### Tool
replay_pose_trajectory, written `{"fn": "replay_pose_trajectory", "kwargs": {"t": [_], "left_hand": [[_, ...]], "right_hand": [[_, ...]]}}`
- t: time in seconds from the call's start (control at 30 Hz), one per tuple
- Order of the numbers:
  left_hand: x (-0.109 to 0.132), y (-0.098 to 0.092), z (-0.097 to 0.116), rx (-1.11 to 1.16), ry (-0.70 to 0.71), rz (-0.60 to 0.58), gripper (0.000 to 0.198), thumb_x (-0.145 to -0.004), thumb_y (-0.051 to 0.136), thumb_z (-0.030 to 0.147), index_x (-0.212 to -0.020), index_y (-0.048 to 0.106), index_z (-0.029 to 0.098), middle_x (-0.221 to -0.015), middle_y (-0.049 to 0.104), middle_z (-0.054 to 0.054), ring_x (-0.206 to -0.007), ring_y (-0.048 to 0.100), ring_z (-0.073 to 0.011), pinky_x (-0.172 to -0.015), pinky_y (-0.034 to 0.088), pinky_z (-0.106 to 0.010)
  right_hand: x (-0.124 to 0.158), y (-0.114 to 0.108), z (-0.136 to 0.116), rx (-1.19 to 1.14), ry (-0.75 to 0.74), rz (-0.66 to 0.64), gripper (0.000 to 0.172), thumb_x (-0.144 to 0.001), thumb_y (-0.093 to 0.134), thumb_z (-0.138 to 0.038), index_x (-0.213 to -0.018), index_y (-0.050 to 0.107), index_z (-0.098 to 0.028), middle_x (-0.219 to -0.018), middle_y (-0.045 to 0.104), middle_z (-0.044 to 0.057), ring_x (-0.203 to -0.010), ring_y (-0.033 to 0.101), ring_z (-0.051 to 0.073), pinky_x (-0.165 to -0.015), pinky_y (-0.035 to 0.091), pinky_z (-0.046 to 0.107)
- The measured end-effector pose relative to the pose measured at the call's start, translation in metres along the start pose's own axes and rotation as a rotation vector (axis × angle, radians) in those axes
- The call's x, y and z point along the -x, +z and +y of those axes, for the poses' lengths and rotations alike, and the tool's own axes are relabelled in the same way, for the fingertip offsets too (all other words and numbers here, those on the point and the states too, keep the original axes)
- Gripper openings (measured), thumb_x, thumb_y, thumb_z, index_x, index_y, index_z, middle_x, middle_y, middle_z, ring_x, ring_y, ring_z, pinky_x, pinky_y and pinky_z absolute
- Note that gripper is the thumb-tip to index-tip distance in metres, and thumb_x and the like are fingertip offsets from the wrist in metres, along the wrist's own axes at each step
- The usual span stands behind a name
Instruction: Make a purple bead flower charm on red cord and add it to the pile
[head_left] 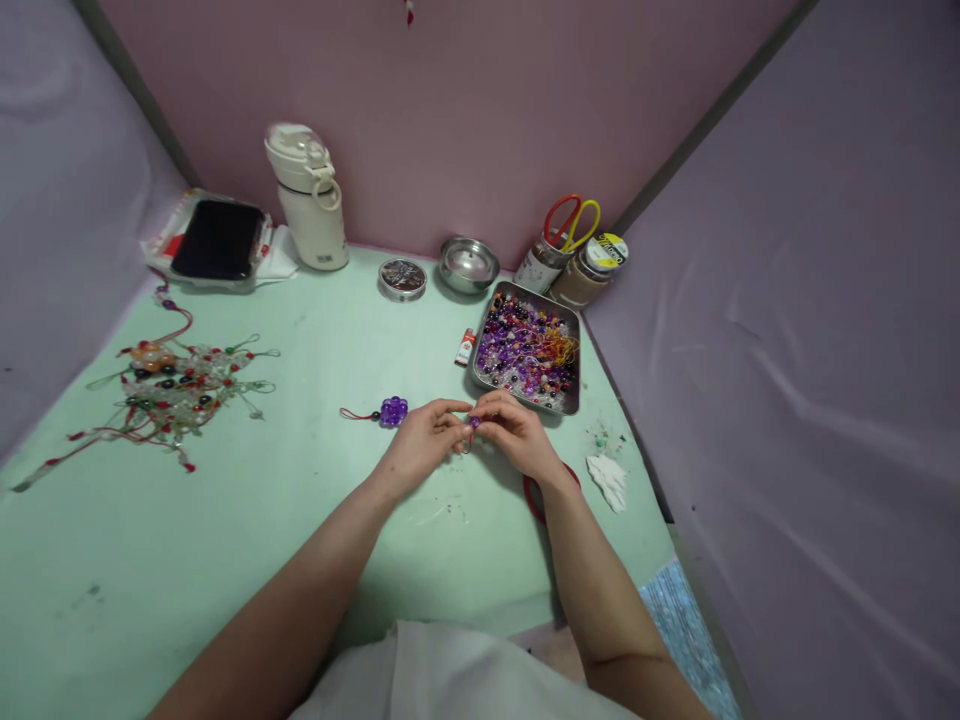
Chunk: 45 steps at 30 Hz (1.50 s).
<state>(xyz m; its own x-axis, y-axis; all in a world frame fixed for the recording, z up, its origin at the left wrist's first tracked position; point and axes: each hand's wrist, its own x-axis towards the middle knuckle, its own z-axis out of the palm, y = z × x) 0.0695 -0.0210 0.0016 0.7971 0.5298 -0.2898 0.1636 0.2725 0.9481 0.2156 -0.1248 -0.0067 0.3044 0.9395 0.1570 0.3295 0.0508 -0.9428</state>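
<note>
My left hand [429, 438] and my right hand [519, 436] meet above the table's middle, fingertips pinched around a small purple bead [474, 423]. A short loop of red cord hangs below the bead; the fingers hide part of it. Just left of my left hand lies a purple beaded charm [394, 411] with a black bead and a red cord loop. Beyond my right hand stands a metal tray [574, 395] of loose purple, black, red and clear beads with some yellow cord. A red-handled tool [533, 500] lies partly under my right forearm.
A pile of beaded charms [180, 385] covers the table's left. Along the back are a black phone-like slab [221, 240], a cream flask [311, 215], a round tin [402, 279], a steel bowl [468, 268], and jars [581, 280] with scissors [574, 220]. Crumpled tissue [607, 481] lies right.
</note>
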Motion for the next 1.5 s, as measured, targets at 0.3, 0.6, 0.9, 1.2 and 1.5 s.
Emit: {"fn": "replay_pose_trajectory", "kwargs": {"t": [0.3,0.6,0.9,1.2,1.5], "left_hand": [[0.000,0.002,-0.002,-0.055,-0.037,0.080,0.012,-0.070,0.061,0.026,-0.067,0.067,0.015,-0.061,0.063,-0.001,-0.056,0.051,-0.0119,-0.057,0.040,-0.025],[-0.008,0.007,-0.019,0.074,0.042,0.220,0.021,-0.069,0.062,0.031,-0.080,0.066,0.013,-0.068,0.063,-0.001,-0.060,0.053,-0.0120,-0.061,0.042,-0.026],[-0.010,0.007,-0.022,0.054,0.074,0.299,0.019,-0.070,0.062,0.032,-0.078,0.066,0.015,-0.069,0.066,-0.002,-0.061,0.058,-0.0143,-0.061,0.045,-0.027],[-0.011,0.008,-0.020,0.236,0.028,0.273,0.026,-0.064,0.070,0.034,-0.078,0.066,0.013,-0.066,0.062,0.000,-0.058,0.052,-0.0103,-0.057,0.041,-0.024],[-0.013,0.002,-0.020,0.135,0.026,0.317,0.027,-0.065,0.069,0.036,-0.080,0.066,0.014,-0.069,0.065,-0.002,-0.060,0.053,-0.0113,-0.060,0.040,-0.025]], "right_hand": [[-0.001,0.012,-0.004,0.041,0.034,0.062,0.010,-0.085,0.062,-0.027,-0.090,0.070,-0.023,-0.092,0.061,0.004,-0.085,0.059,0.017,-0.077,0.048,0.031],[-0.002,0.035,-0.006,-0.263,0.343,0.225,0.022,-0.078,0.067,-0.040,-0.084,0.060,-0.020,-0.075,0.064,0.000,-0.066,0.059,0.014,-0.064,0.050,0.027],[-0.004,0.052,-0.011,-0.225,0.322,0.423,0.016,-0.076,0.065,-0.034,-0.078,0.063,-0.018,-0.070,0.064,-0.001,-0.061,0.057,0.013,-0.061,0.047,0.026],[-0.007,0.054,-0.014,-0.213,0.190,0.450,0.011,-0.081,0.059,-0.030,-0.080,0.056,-0.020,-0.087,0.064,0.002,-0.076,0.059,0.014,-0.071,0.049,0.028],[-0.007,0.040,-0.018,-0.183,0.184,0.394,0.008,-0.083,0.056,-0.027,-0.079,0.052,-0.022,-0.069,0.056,-0.004,-0.060,0.050,0.011,-0.059,0.042,0.025]]}}
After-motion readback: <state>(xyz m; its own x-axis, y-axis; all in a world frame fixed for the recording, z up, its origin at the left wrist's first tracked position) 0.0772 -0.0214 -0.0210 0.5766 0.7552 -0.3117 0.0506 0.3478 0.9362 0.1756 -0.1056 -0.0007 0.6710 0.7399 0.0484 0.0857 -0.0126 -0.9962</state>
